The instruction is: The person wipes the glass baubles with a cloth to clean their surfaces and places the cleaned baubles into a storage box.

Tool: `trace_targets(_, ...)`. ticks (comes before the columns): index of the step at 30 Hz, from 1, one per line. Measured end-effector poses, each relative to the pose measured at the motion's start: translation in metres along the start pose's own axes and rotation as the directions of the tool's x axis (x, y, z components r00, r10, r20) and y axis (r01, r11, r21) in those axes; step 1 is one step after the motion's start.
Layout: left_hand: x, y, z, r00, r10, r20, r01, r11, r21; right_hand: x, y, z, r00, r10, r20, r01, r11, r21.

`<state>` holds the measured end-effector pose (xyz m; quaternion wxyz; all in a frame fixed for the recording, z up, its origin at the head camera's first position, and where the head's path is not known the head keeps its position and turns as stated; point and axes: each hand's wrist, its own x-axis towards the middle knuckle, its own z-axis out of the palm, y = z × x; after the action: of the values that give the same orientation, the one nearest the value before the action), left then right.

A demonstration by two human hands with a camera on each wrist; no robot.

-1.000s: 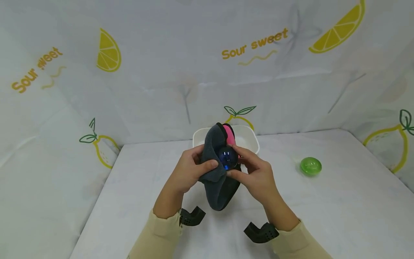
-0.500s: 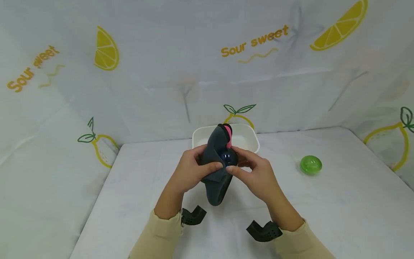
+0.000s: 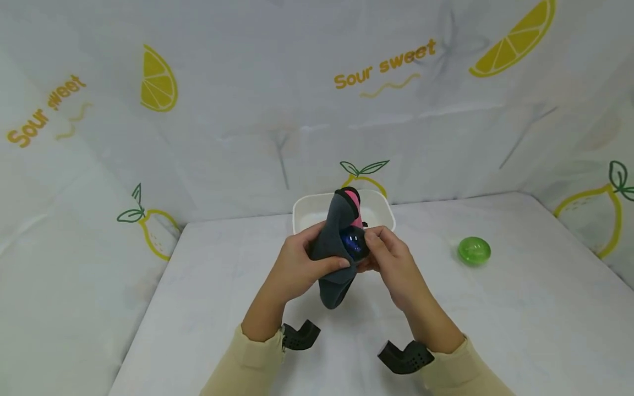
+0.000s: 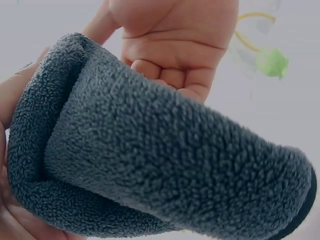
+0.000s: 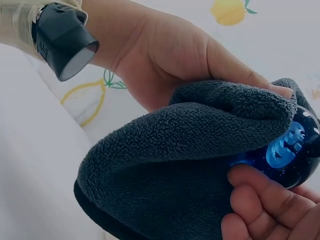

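Note:
A dark grey-blue plush cloth (image 3: 331,234) with a black edge and a pink side is held up above the table, folded partway around a shiny dark-blue clear ball (image 3: 354,243). My left hand (image 3: 299,267) grips the cloth from the left, thumb across the front just below the ball. On the other side, my right hand (image 3: 393,263) holds the ball at its right edge with thumb and fingers. The right wrist view shows a pale-blue figure inside the ball (image 5: 300,150) and curled right fingers (image 5: 257,195) against it. In the left wrist view the cloth (image 4: 165,140) hides the ball.
Behind the hands a white plastic tub (image 3: 307,206) stands at the table's back edge, partly covered by the cloth. A clear green rounded piece (image 3: 474,251) lies on the white table (image 3: 495,330) to the right. A lemon-printed sheet (image 3: 238,99) hangs behind.
The right thumb has shifted from the ball's lower front to its upper right edge. The left thumb has slid slightly right and down, and the ball has moved a little right.

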<state>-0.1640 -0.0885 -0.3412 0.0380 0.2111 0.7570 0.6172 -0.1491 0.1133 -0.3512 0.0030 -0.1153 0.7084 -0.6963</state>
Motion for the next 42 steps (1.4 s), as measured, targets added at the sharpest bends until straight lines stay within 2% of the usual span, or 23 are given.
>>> trace_targets(4, -0.001, 0.000, -0.002, 1.000, -0.001, -0.021, 0.001, 1.000, 0.005, -0.001, 0.003, 0.001, 0.999, 0.011, 0.030, -0.012, 0.999, 0.045)
trace_targets(9, 0.000, 0.001, -0.004, 0.998, -0.037, -0.054, 0.039, 0.999, 0.025, 0.001, 0.001, 0.001, 0.996, 0.084, 0.000, -0.084, 0.996, -0.018)
trace_targets(12, 0.000, 0.001, -0.004, 0.995, -0.077, -0.070, 0.081, 0.995, 0.059, 0.001, 0.000, 0.002, 0.992, 0.126, -0.012, -0.127, 0.990, -0.058)
trace_targets(16, -0.001, 0.003, -0.001, 0.992, -0.102, -0.078, 0.110, 0.989, 0.097, 0.001, -0.001, 0.004, 0.989, 0.150, 0.001, -0.149, 0.984, -0.093)
trace_targets(23, -0.002, 0.007, 0.001, 0.994, -0.053, -0.092, 0.057, 0.997, 0.044, 0.000, -0.002, 0.004, 0.994, 0.107, 0.010, -0.106, 0.994, -0.030)
trace_targets(30, -0.002, 0.010, 0.002, 0.996, -0.056, -0.066, 0.056, 0.998, -0.001, 0.000, 0.000, 0.001, 0.998, 0.069, -0.012, -0.068, 0.995, 0.076)
trace_targets(35, -0.001, 0.011, 0.002, 0.997, -0.049, -0.053, 0.049, 0.999, 0.002, -0.001, -0.002, -0.001, 0.999, 0.028, -0.024, -0.025, 0.992, 0.125)
trace_targets(42, -0.002, 0.010, 0.002, 0.998, -0.057, -0.037, 0.057, 0.998, 0.009, -0.004, -0.003, -0.004, 1.000, -0.022, -0.009, 0.023, 0.994, 0.108)
